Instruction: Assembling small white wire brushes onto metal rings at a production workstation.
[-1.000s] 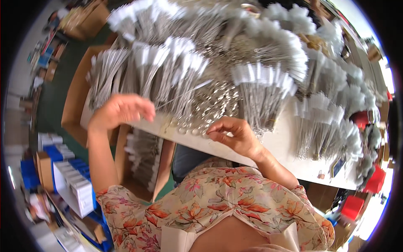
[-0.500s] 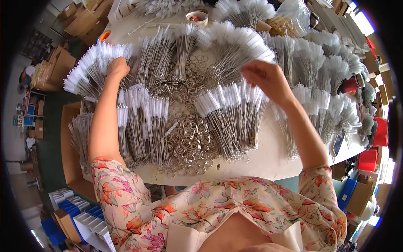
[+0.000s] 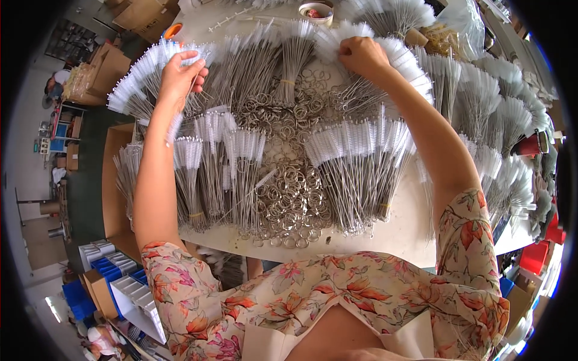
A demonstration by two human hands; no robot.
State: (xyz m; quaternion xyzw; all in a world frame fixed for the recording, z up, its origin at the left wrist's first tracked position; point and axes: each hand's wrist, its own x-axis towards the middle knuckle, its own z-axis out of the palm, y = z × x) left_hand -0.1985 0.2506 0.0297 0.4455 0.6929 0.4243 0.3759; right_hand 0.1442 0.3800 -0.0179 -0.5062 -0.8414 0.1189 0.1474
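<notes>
My left hand [image 3: 182,77] is over the far-left fan of white-bristled wire brushes [image 3: 140,84], its fingers bent and its thumb near the fingertips. A single brush [image 3: 174,130] hangs down beside my left wrist and seems held in that hand; the grip itself is hidden. My right hand [image 3: 363,55] is closed, fingertips down, at the bristle ends of another brush fan [image 3: 409,66] on the far right. What its fingers pinch, if anything, is hidden. Between the bundles lies a heap of metal split rings [image 3: 295,198].
Rows of brush bundles [image 3: 361,162] stand nearer me and along the right side. A round tub [image 3: 316,13], an orange tape roll [image 3: 173,30] and a plastic bag [image 3: 462,27] sit at the back. A cardboard box [image 3: 117,180] stands left of the table [image 3: 409,234].
My right hand has moved away from me to the bristle ends of the fan. My left hand has turned, showing its fingers, and a brush now shows by its wrist. The view has shifted.
</notes>
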